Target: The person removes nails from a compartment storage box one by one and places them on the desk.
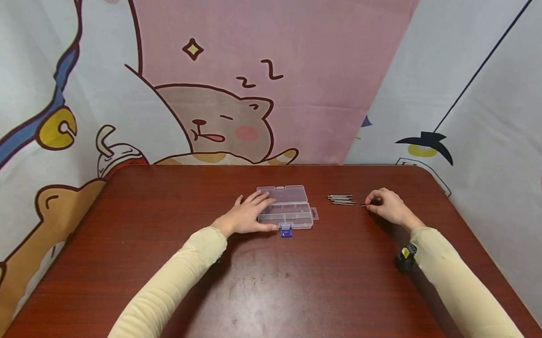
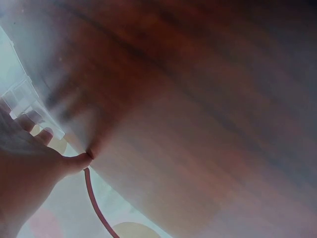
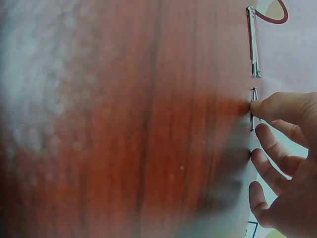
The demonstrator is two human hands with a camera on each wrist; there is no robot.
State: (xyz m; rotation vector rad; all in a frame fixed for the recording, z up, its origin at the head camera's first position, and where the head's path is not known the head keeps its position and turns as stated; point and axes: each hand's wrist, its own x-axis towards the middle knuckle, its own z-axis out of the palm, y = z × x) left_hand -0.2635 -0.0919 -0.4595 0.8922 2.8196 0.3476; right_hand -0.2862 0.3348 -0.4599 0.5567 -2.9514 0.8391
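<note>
A clear plastic compartment box [image 1: 306, 220] stands open on the table, its lid [image 1: 290, 194] laid back on the far side. My left hand [image 1: 247, 214] rests on the box's left side with fingers spread and straight, the thumb along the front edge. In the left wrist view, part of the clear box [image 2: 22, 96] shows beyond the fingers. To the right of the box lie several thin metal nails [image 1: 340, 198] in a loose bunch. My right hand [image 1: 388, 206] pinches a thin metal nail [image 3: 252, 121] between thumb and forefinger, low at the tabletop, its other fingers loosely bent.
The brown wooden table [image 1: 258, 290] ends at a back edge against a printed cloth [image 1: 322, 86]. A blue tab [image 1: 286, 233] sticks out at the box's front, and a clear hanging tab [image 1: 315, 214] on its right. A black device [image 1: 405, 258] sits at the right wrist.
</note>
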